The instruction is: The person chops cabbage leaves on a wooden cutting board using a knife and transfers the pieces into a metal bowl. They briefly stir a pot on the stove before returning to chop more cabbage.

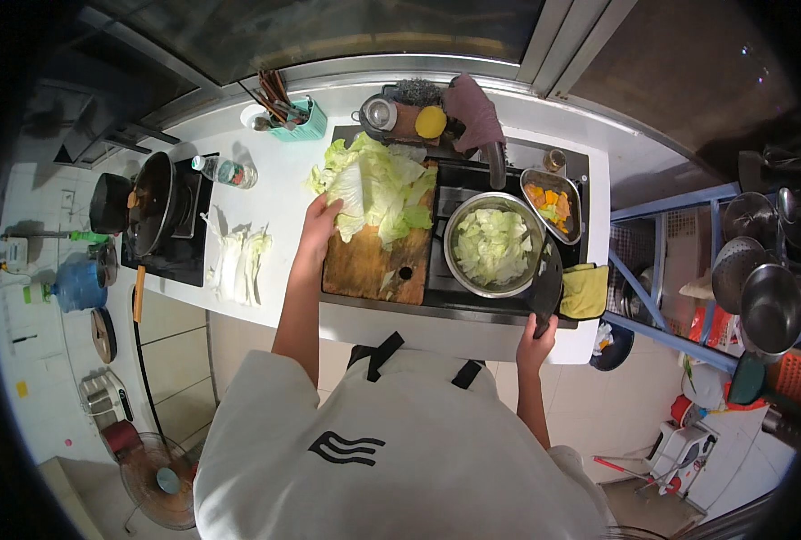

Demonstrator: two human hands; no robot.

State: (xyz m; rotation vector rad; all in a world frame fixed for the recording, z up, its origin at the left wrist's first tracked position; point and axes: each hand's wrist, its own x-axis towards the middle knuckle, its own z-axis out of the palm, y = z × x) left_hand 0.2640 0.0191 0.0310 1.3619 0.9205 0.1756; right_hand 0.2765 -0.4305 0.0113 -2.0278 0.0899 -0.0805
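My left hand (321, 221) grips the edge of a pale cabbage leaf (346, 196) at the left side of a wooden cutting board (367, 273). More leaves (394, 182) are heaped over the back half of the board, and a few scraps lie near its round hole. In my right hand (535, 343) is the handle of a black kitchen knife (547, 280). Its dark blade points away from me, by the right rim of a steel bowl (449, 260). Cut cabbage pieces (491, 246) fill much of the bowl, which sits on the black stove.
Right of the bowl are a steel tray (576, 233) of orange and yellow scraps and a yellow cloth (584, 290). White stalks (238, 266) and a plastic bottle (225, 171) lie to the left. A teal utensil basket (309, 121) stands behind, and a pan (154, 202) far left.
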